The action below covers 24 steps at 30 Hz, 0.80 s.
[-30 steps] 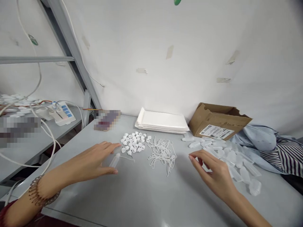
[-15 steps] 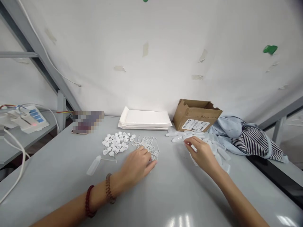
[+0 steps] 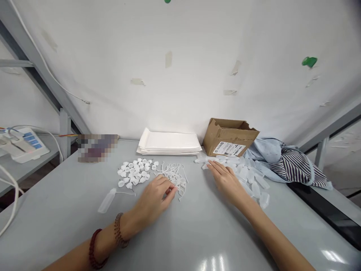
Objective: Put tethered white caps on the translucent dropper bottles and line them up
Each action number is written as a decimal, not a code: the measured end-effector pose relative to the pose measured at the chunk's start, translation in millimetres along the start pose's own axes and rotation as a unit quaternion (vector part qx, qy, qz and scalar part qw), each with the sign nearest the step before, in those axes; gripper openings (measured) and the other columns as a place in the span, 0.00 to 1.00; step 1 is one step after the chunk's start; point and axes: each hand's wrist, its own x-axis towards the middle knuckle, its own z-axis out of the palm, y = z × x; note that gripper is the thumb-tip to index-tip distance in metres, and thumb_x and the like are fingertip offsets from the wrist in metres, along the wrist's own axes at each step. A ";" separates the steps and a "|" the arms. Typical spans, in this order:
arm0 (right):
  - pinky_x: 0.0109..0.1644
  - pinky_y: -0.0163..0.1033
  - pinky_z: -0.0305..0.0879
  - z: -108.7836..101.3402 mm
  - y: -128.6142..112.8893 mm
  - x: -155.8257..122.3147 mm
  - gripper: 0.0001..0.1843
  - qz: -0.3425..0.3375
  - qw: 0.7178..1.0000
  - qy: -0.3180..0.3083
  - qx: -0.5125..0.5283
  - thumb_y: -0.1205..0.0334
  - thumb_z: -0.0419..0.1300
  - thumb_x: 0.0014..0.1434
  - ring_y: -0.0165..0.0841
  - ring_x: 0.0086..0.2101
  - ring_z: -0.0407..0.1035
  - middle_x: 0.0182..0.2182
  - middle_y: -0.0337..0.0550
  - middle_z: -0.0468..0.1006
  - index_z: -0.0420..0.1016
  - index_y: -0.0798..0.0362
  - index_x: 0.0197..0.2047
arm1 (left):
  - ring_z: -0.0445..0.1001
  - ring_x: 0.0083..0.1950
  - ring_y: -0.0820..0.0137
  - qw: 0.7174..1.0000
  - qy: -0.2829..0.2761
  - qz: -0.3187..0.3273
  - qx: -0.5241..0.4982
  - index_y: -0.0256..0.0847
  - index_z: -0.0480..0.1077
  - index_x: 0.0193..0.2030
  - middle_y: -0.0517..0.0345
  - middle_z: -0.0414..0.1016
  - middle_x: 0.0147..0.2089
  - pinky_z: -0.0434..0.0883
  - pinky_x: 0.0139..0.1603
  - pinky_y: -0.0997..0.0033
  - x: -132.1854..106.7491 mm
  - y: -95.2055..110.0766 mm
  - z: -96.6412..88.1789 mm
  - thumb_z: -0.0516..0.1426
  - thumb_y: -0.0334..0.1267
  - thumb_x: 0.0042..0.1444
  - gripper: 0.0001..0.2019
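Observation:
My left hand (image 3: 154, 196), two beaded bracelets on its wrist, rests at the near edge of a pile of thin white looped straps (image 3: 172, 171). Its fingers are curled with the thumb close to them; whatever they pinch is hidden. Beyond it lies a cluster of small white pointed caps (image 3: 135, 170). To its left, a translucent plastic bottle (image 3: 107, 201) with a strap at its neck lies flat. My right hand (image 3: 227, 182) reaches over a heap of similar loose bottles (image 3: 251, 175), fingers stretched forward and nothing visibly gripped.
White padded envelopes (image 3: 170, 142) are stacked against the wall. Beside them stands an open cardboard box (image 3: 231, 137). Light-blue and striped cloth (image 3: 296, 165) lies at right, behind a long black object (image 3: 324, 214). A power strip (image 3: 29, 145) sits on the left shelf.
My right hand has moved slightly left, its fingers straightening from a loose pinch over the bottles. My left hand has drawn back a little toward me, thumb nearer the fingers. The view shifted slightly.

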 end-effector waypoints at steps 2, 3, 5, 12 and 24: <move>0.50 0.50 0.64 2.0 -0.8 -0.9 0.32 -0.006 1.000 -0.009 -0.011 0.83 0.40 0.56 0.44 0.58 0.64 0.59 0.56 0.69 0.68 0.58 0.59 | 0.66 0.32 0.68 1.000 0.006 -0.001 -0.009 0.40 0.68 0.28 0.59 0.69 0.26 0.65 0.33 0.69 -1.3 -0.3 -1.2 0.50 0.31 0.62 0.11; 0.51 0.50 0.64 3.4 -1.4 -1.2 0.33 -0.008 1.000 -0.011 -0.016 0.84 0.40 0.56 0.43 0.58 0.64 0.59 0.55 0.69 0.68 0.58 0.59 | 0.66 0.33 0.67 1.000 0.010 -0.001 -0.013 0.40 0.68 0.28 0.59 0.69 0.26 0.65 0.33 0.69 -2.0 -0.4 -1.2 0.50 0.31 0.62 0.11; 0.51 0.51 0.63 6.6 -2.3 -1.5 0.33 -0.013 1.000 -0.013 -0.022 0.84 0.39 0.56 0.43 0.58 0.64 0.60 0.56 0.68 0.67 0.59 0.60 | 0.66 0.33 0.67 1.000 0.015 -0.001 -0.022 0.40 0.68 0.29 0.59 0.68 0.26 0.65 0.34 0.68 -3.0 -0.4 -0.7 0.50 0.32 0.62 0.11; 0.52 0.52 0.63 15.3 -1.4 5.2 0.35 -0.013 0.999 -0.008 -0.039 0.85 0.40 0.53 0.44 0.58 0.64 0.60 0.57 0.68 0.65 0.62 0.61 | 0.64 0.33 0.66 0.996 0.014 -0.036 -0.080 0.41 0.68 0.28 0.57 0.68 0.27 0.63 0.34 0.67 -4.1 5.0 -2.5 0.48 0.36 0.62 0.13; 0.46 0.44 0.65 3.2 -2.9 11.7 0.32 -0.037 0.999 0.020 -0.028 0.87 0.45 0.47 0.43 0.47 0.67 0.45 0.51 0.78 0.72 0.57 0.51 | 0.59 0.23 0.75 0.916 -0.076 -0.237 -0.314 0.39 0.73 0.28 0.63 0.66 0.23 0.62 0.29 0.73 7.7 8.2 -19.8 0.52 0.47 0.58 0.16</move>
